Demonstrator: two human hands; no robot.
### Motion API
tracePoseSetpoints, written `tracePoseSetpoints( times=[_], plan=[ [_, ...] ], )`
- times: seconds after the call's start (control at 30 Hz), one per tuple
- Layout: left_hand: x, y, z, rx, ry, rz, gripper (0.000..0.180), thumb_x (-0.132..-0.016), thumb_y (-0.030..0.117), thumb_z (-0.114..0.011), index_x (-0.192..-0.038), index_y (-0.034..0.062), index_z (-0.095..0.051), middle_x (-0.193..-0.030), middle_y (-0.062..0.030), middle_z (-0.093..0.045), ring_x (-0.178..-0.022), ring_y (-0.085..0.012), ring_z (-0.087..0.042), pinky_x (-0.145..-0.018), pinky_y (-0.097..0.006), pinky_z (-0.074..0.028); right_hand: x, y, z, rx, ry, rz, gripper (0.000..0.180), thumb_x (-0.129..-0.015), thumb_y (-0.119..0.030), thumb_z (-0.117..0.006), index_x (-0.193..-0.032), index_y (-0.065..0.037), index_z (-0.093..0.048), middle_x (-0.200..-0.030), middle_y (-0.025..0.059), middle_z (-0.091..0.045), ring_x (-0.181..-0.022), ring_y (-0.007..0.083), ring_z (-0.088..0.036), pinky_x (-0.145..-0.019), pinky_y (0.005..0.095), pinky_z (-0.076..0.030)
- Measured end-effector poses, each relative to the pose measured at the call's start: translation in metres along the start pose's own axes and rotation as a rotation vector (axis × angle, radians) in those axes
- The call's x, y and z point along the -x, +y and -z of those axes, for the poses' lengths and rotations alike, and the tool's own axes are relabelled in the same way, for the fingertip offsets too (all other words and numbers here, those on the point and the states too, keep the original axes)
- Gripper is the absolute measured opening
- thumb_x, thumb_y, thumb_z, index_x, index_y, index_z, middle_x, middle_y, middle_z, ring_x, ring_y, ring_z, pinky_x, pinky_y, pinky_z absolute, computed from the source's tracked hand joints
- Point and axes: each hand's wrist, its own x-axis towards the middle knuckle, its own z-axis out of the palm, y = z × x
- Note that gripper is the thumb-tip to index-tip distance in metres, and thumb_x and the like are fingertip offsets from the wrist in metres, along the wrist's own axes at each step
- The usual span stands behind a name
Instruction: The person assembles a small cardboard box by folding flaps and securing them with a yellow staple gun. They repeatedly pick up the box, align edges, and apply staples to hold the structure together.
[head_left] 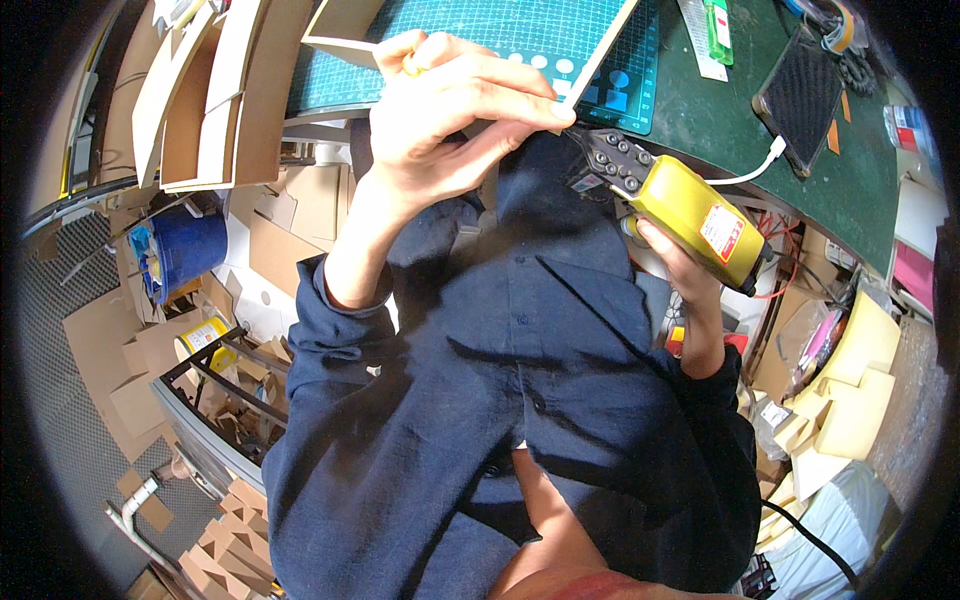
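My left hand point(455, 110) reaches over the near edge of the cutting mat, a yellow ring on one finger. Its thumb and fingertips are pinched together at the near end of a thin light-brown strip point(603, 58), possibly a board seen edge-on. In my right hand point(680, 262) is a yellow handheld tool point(700, 215) with a black head held by several bolts. The tool's tip is close to my left fingertips, by the strip's end. Whether the tip touches the strip, I cannot tell. Most of my right fingers are hidden behind the tool body.
A teal cutting mat point(440, 22) covers part of the green table point(850, 215). On the right lie a black device point(800, 100) with a white cable and a green-handled item point(718, 32). Brown board pieces point(200, 110) stand at left, above a blue bin point(190, 255). Cardboard litters the floor.
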Motion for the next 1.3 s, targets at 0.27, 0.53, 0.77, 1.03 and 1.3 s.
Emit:
tracePoseSetpoints(
  times=[0.27, 0.53, 0.77, 1.03, 1.3],
  plan=[
    [-0.001, 0.000, -0.001, 0.018, 0.003, 0.014, 0.025, -0.075, 0.010, -0.081, -0.094, 0.0252, -0.078, -0.094, 0.0091, -0.075, -0.077, -0.0042, -0.061, -0.080, -0.026, -0.029, -0.002, -0.005, 0.000, 0.012, 0.022, -0.001, 0.034, -0.074, -0.006, -0.084, -0.104, -0.004, -0.068, -0.098, 0.0042, -0.068, -0.091, 0.0150, -0.067, -0.083, 0.0281, -0.051],
    [-0.003, 0.002, -0.001, 0.030, 0.003, 0.024, 0.023, -0.076, 0.010, -0.080, -0.093, 0.0253, -0.078, -0.093, 0.0088, -0.075, -0.077, -0.0036, -0.062, -0.083, -0.025, -0.028, -0.001, -0.004, 0.001, -0.011, 0.021, 0.010, 0.034, -0.075, -0.006, -0.083, -0.106, -0.005, -0.068, -0.098, 0.0040, -0.068, -0.092, 0.0154, -0.067, -0.084, 0.0285, -0.051],
    [0.000, 0.003, -0.001, 0.017, 0.000, 0.042, 0.024, -0.076, 0.011, -0.080, -0.095, 0.0254, -0.078, -0.094, 0.0091, -0.075, -0.080, -0.0043, -0.062, -0.088, -0.026, -0.027, 0.006, 0.001, 0.001, -0.012, -0.010, -0.039, 0.037, -0.077, -0.008, -0.083, -0.112, -0.006, -0.069, -0.108, 0.0066, -0.071, -0.103, 0.0175, -0.067, -0.092, 0.0314, -0.050],
    [-0.001, 0.003, 0.000, 0.022, -0.012, 0.041, 0.024, -0.076, 0.012, -0.080, -0.096, 0.0253, -0.078, -0.094, 0.0094, -0.075, -0.080, -0.0046, -0.062, -0.090, -0.027, -0.027, 0.009, 0.005, 0.003, -0.043, -0.075, 0.021, 0.035, -0.084, -0.011, -0.079, -0.118, -0.009, -0.071, -0.120, 0.0041, -0.072, -0.115, 0.0160, -0.064, -0.113, 0.0357, -0.036],
    [-0.002, 0.003, 0.000, 0.024, -0.007, 0.044, 0.023, -0.078, 0.012, -0.081, -0.096, 0.0252, -0.078, -0.094, 0.0096, -0.075, -0.080, -0.0042, -0.062, -0.088, -0.027, -0.028, 0.009, -0.011, 0.002, -0.133, -0.027, -0.231, 0.045, -0.081, -0.009, -0.081, -0.123, -0.005, -0.064, -0.117, 0.0063, -0.072, -0.111, 0.0157, -0.066, -0.104, 0.0326, -0.045]
  ],
)
